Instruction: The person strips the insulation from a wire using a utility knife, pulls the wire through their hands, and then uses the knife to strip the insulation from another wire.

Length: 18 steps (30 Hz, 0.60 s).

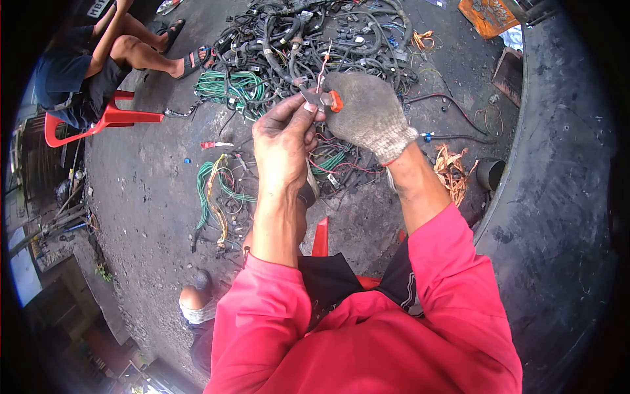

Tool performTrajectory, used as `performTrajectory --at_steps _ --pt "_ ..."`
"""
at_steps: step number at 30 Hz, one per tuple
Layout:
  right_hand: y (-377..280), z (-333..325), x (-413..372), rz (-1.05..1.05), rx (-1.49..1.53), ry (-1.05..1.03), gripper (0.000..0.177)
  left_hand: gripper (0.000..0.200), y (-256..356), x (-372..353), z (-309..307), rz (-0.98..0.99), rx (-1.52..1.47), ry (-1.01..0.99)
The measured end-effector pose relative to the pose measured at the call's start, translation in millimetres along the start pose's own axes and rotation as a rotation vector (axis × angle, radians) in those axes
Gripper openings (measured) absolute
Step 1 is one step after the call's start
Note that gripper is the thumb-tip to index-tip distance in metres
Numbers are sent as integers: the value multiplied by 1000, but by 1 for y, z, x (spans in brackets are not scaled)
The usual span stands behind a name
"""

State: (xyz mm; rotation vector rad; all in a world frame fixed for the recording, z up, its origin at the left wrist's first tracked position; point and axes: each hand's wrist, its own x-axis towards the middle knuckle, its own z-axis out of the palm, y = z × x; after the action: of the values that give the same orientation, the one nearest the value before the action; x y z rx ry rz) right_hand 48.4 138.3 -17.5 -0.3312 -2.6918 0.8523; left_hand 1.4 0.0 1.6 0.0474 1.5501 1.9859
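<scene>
My left hand [285,134], bare and dirt-stained, is closed in a pinch on a thin wire [322,71], whose pale reddish end sticks up past the fingertips. My right hand [367,113] wears a grey knit glove and is wrapped round a short knife with an orange handle [336,101]. Its grey blade [314,98] lies against the wire, right by my left thumb. The glove hides most of the handle. Beyond both hands spreads a big heap of dark cable harnesses [275,46], with a coil of green wire [233,88] at its left side.
At the left a person [72,72] sits on a red plastic chair [108,118]. Another person's leg [192,299] shows lower left. Loose green and yellow wires [216,197] lie on the ground. Copper-coloured strands [453,172] and a dark can [490,174] sit near the dark curved edge [525,151].
</scene>
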Motion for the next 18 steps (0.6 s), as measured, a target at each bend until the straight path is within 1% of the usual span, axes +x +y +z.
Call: performTrajectory --at_steps 3,5,6,7,11,15,17,18 --pt "2 2 -1 30 13 36 22 22 0 -1 0 -27 -9 1" --pt "5 1 0 67 -113 8 20 24 0 0 2 -51 -21 3" --pt "6 1 1 67 -113 10 20 25 0 0 3 -62 -73 -1" --pt "8 2 1 92 -101 43 19 26 0 1 3 -72 -126 -4" --pt "5 1 2 140 -103 118 15 29 -1 6 6 -98 -175 8" --pt "22 0 10 135 -134 84 15 29 1 8 3 -104 -221 -43" --pt "46 -15 12 417 -79 264 19 27 3 0 -11 -127 -223 -97" --pt "50 -23 10 410 -80 264 19 27 3 -2 -17 -132 -211 -39"
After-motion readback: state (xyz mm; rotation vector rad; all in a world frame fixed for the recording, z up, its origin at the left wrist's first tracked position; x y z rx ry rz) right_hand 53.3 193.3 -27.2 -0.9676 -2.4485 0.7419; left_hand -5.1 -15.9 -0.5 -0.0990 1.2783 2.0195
